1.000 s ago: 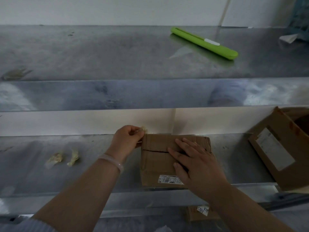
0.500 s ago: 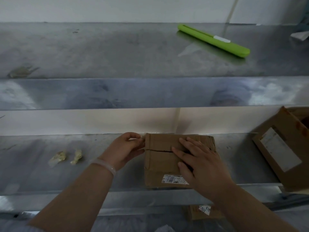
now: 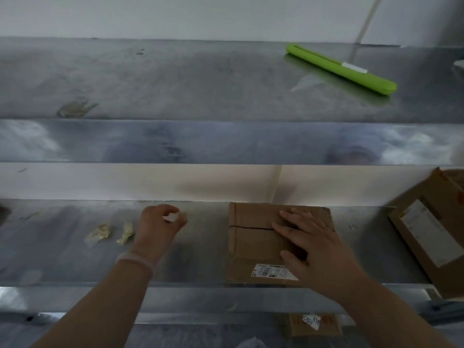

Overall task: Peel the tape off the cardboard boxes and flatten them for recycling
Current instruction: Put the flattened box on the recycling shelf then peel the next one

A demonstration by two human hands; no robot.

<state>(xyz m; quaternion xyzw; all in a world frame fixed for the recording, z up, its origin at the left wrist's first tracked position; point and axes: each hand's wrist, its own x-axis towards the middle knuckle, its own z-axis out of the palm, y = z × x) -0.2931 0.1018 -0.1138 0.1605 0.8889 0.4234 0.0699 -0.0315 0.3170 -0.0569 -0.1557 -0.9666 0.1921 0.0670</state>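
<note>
Pressing closed box (image 3: 251, 237), right hand (image 3: 319, 249) flat, left hand (image 3: 158, 227) pinching tape scrap (image 3: 171, 217)

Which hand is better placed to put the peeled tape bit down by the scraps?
Left. The left hand pinches a pale bit, likely tape, right beside the scraps; the right hand lies flat on the box.

Box (image 3: 251, 239) on lower shelf (image 3: 200, 249), tape scraps (image 3: 100, 233) well left; perhaps a cutter (image 3: 341, 69) on upper shelf (image 3: 175, 79) behind
</note>
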